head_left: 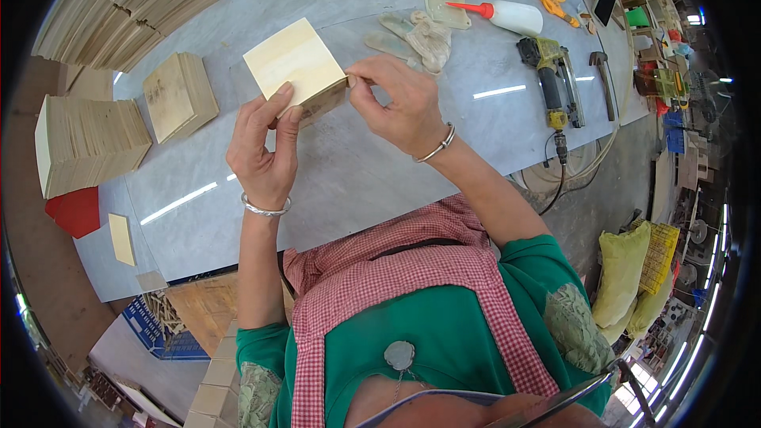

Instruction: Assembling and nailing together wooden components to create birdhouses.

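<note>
Gripping wooden piece (295, 55) over grey tabletop (361, 170), left fingers (257, 117); right fingers (379, 71) narrow; cluttered workshop (622, 182)

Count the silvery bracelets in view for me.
2: one silvery bracelet around the wrist of the left hand, a second bracelet around the wrist of the right hand. No others show.

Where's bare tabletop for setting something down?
Bare grey tabletop lies from the right hand down to the red-checked apron, and across to the yellow-black power tool. Pale wooden stacks crowd the left; whitish gloves and a white plastic bottle, the upper right.
</note>
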The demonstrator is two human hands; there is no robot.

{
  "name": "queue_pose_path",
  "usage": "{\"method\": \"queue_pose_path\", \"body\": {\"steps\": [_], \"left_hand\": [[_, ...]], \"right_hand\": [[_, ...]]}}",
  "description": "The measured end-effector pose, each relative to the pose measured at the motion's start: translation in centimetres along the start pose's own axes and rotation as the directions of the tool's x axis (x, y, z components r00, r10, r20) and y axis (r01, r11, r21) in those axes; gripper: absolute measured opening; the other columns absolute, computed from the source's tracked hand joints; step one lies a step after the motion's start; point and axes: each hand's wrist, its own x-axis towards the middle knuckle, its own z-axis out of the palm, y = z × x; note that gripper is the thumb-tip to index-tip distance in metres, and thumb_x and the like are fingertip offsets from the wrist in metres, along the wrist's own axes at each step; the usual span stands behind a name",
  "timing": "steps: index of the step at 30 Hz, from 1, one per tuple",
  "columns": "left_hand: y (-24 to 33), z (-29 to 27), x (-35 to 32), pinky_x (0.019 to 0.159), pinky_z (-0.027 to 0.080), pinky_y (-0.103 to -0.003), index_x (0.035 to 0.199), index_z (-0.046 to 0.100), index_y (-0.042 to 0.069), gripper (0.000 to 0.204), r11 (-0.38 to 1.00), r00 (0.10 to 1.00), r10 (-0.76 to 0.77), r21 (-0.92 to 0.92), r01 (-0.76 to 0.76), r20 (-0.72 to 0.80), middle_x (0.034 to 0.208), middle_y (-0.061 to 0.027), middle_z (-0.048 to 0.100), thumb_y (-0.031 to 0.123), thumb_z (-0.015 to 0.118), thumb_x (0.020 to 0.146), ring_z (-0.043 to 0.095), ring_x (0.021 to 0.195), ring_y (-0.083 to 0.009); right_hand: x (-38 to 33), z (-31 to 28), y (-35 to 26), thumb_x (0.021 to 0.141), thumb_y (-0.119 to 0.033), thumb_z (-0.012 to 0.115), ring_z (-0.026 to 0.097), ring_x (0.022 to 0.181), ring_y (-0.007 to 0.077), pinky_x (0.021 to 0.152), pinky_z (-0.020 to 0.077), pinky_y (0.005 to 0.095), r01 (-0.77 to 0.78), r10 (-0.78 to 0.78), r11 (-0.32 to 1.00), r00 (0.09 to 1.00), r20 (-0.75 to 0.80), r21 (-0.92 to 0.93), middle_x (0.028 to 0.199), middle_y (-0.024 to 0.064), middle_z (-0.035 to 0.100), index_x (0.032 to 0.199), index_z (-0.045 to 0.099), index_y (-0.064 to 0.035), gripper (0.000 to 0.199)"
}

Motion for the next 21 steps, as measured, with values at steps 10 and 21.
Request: {"method": "queue_pose_path", "body": {"steps": [10,21], "left_hand": [[0.1,0.1,0.1,0.057,0.048,-0.023,0.104,0.068,0.005,0.023,1.000,1.000,0.016,0.008,-0.016,-0.015,0.087,-0.0090,0.065,0.007,0.070,0.082,0.058,0.066,-0.0123],[0.0,0.1,0.1,0.058,0.048,-0.024,0.104,0.068,0.005,0.022,0.997,0.999,0.050,0.058,-0.049,-0.011,0.088,-0.0092,0.065,0.007,0.070,0.082,0.059,0.067,-0.0133]], "right_hand": [[0.5,-0.6,-0.4,0.080,-0.003,0.068,0.068,0.081,0.0174,0.068,0.0534,0.0253,-0.137,0.125,0.975,0.989,0.077,0.175,0.090,0.0080,0.069,0.101,0.067,-0.0043,0.021],[0.1,0.7,0.8,0.076,0.001,0.067,0.065,0.075,0.0172,0.062,0.0528,0.0263,-0.033,0.030,0.986,0.999,0.025,0.161,0.086,0.0053,0.069,0.099,0.072,-0.0115,0.027]]}}
